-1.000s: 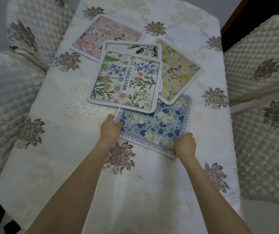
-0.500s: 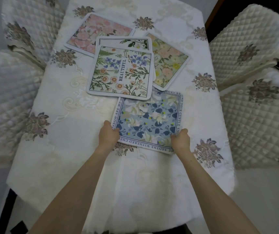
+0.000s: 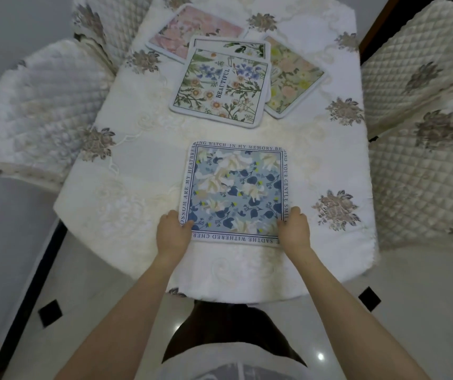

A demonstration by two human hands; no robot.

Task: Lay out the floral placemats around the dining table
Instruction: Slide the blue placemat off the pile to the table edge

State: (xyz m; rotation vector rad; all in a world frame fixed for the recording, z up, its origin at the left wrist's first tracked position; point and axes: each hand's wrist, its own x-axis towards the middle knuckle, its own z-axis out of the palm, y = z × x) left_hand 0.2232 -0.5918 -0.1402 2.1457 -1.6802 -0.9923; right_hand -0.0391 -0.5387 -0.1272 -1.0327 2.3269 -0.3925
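A blue floral placemat (image 3: 236,190) with a text border lies flat and square near the table's front edge. My left hand (image 3: 171,234) grips its near left corner and my right hand (image 3: 294,231) grips its near right corner. Farther back lies a pile of other mats: a "BEAUTIFUL" wildflower mat (image 3: 219,86) on top of a white-edged mat (image 3: 236,46), a pink mat (image 3: 192,31) at back left, and a yellow-green mat (image 3: 291,75) at right.
The table wears a cream embroidered cloth (image 3: 126,187). Quilted chairs stand at the left (image 3: 47,111) and right (image 3: 422,149), close to the table sides. Tiled floor (image 3: 88,311) shows below the front edge.
Both hands have pulled the blue mat out from under the pile toward the front edge and squared it. The other mats stayed where they were.
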